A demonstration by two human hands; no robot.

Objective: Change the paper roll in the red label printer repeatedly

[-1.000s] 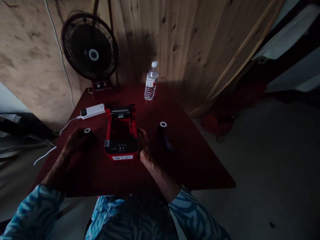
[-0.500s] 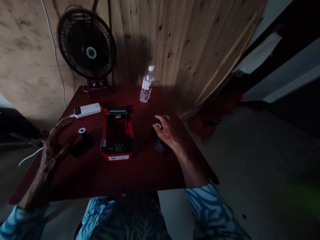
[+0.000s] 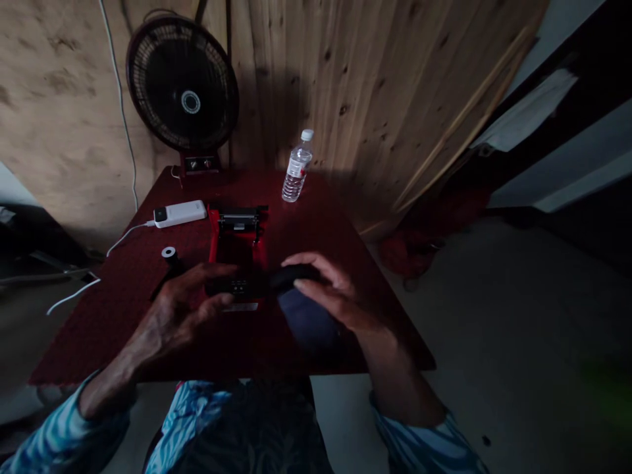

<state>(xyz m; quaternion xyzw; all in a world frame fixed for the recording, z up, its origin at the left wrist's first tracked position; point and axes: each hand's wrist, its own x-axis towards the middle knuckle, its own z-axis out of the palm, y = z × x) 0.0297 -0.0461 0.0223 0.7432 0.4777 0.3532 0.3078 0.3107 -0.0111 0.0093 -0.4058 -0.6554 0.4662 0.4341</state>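
A red and black label printer (image 3: pixel 239 224) sits on the table with its top open. My right hand (image 3: pixel 340 296), just right of it, grips a dark ribbon roll (image 3: pixel 293 275) between thumb and fingers. A loose bluish-black strip of ribbon (image 3: pixel 309 319) hangs from the roll toward the table's front, smeared by motion. My left hand (image 3: pixel 185 303) has thumb and fingers apart and holds nothing. Its fingertips lie over the printer's front panel; contact cannot be told. Behind that hand stands a small dark roll with a white core (image 3: pixel 168 253).
A white power bank (image 3: pixel 180 214) with a white cable lies at the back left. An electric fan (image 3: pixel 185 92) stands at the rear by the wooden wall. A clear water bottle (image 3: pixel 297 168) stands at the back of the dark red table (image 3: pixel 326 217).
My left hand has moved right, from beside the small roll to the printer's front. My right hand has lifted the dark ribbon roll and brought it left and nearer, its loose strip now showing.
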